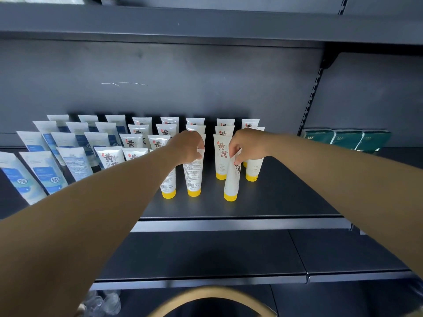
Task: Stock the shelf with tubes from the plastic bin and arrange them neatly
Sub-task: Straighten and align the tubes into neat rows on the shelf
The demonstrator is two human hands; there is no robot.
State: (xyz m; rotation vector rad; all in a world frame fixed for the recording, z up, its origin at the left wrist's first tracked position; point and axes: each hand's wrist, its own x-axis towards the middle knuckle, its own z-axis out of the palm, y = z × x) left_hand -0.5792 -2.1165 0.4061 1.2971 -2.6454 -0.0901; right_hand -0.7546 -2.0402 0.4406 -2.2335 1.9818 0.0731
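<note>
While right hand pinches it, tube stands cap-down, tilted.

**Characters Read on the Tubes**

The white tubes with yellow caps carried the large characters 黄芪 in dark brown, with a small red seal beside them. The blue-and-white tubes at the near left showed a round badge with 控. A barcode stood on the back of the turned tube; its small print was unreadable.
</note>
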